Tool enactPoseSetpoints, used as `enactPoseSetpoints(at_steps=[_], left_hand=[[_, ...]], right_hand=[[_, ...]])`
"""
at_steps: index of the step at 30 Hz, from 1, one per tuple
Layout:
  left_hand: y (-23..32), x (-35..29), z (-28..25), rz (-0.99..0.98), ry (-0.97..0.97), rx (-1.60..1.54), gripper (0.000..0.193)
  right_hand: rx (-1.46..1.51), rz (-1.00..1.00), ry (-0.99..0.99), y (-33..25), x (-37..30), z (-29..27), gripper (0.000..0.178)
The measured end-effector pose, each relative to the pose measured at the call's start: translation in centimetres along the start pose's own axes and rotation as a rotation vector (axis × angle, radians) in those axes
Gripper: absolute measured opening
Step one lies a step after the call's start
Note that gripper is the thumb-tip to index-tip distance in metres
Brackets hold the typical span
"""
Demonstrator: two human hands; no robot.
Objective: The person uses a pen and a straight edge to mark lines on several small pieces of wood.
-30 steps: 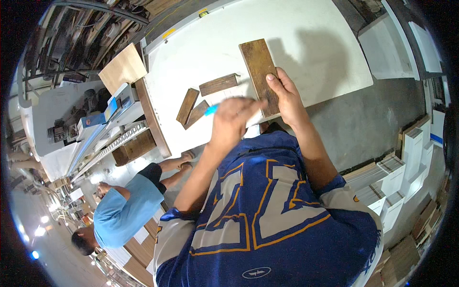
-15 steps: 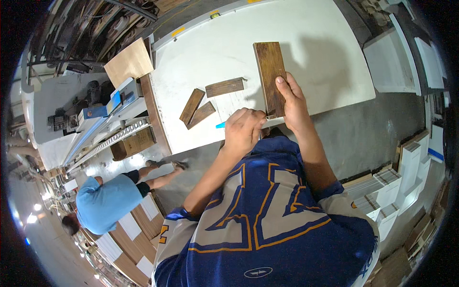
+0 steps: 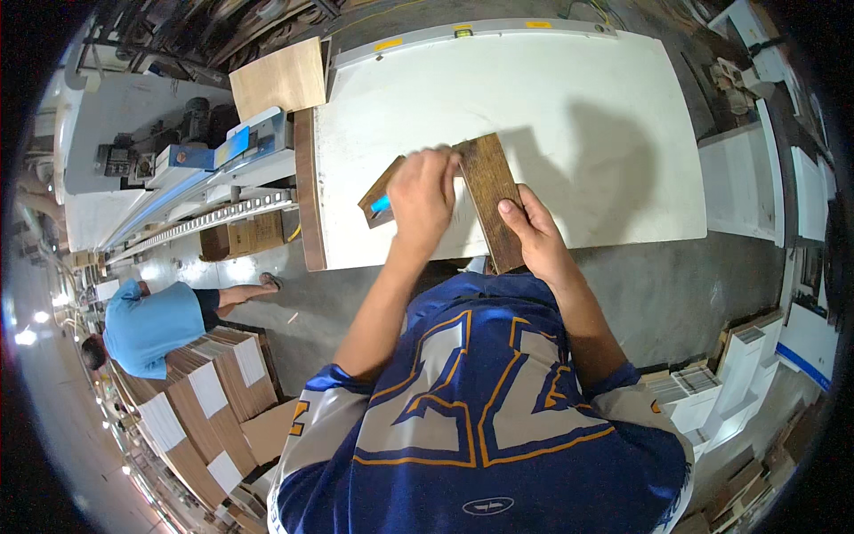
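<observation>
Overhead, right hand (image 3: pixel 541 238) clamps the dark plank (image 3: pixel 491 196) at the near edge of the white table (image 3: pixel 569 116), left hand (image 3: pixel 422 198) closed on a blue tool (image 3: pixel 381 205) beside it; best keep the plank pinned flat, strokes short.

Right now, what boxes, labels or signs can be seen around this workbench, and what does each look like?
Cardboard boxes: stacked lower left, brown with white rectangular labels.
White boxes: piled on the floor at right, rectangular, plain.
Yellow stickers: on the white table far edge, small rectangles.
Blue label: on the grey machine at left, rectangular.
</observation>
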State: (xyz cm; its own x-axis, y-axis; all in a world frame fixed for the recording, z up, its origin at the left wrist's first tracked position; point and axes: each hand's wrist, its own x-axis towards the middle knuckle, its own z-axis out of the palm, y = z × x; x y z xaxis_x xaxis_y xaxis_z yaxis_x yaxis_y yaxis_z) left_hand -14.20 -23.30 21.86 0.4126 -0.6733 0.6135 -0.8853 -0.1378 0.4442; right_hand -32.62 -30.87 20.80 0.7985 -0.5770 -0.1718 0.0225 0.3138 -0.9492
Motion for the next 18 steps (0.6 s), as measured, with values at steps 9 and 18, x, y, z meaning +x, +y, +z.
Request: enactPoseSetpoints(at_steps=[9, 18], left_hand=[[-6.7, -0.7, -3.1, -0.686, -0.093, -0.661, 0.024], [-6.7, -7.8, -5.4, -0.876, -0.153, -0.850, 0.026]], right_hand=[[-0.219, 0.095, -0.086, 1.9, 0.0, 3.1, 0.031], [-0.525, 0.055, -0.056, 3.3, 0.6, 6.9, 0.036]])
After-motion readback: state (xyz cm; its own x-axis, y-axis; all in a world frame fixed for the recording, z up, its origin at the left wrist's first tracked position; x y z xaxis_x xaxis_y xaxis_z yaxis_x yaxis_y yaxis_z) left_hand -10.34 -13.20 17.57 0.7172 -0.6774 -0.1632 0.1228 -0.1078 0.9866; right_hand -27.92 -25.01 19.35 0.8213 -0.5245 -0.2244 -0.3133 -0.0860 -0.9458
